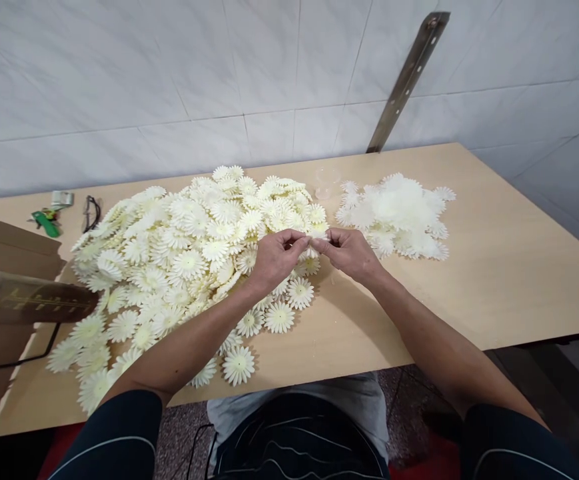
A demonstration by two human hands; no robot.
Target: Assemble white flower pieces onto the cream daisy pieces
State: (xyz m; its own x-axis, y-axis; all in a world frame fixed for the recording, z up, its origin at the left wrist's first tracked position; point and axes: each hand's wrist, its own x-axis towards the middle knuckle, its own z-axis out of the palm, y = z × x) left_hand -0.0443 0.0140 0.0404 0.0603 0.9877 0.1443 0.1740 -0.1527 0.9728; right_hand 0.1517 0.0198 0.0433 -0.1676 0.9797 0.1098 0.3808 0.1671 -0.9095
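My left hand (280, 259) and my right hand (350, 252) meet above the table, thumbs and forefingers pinched together. Between the fingertips is a pale artificial flower petal piece (319, 235), mostly hidden by the fingers. Under and left of my left hand spreads a large heap of cream artificial flower petal pieces (189, 263), many with a small dark dot at the centre. Beyond my right hand lies a smaller pile of whiter, thinner petal pieces (402, 210). Single flower pieces (280, 317) lie flat near the table's front edge.
A clear plastic cup or dish (326, 181) stands between the piles. At the left are a green tool (45, 221), dark-framed glasses (92, 212), a cardboard box (4, 347) and a brownish transparent bottle (34, 299). A metal bracket (409, 83) leans against the tiled wall.
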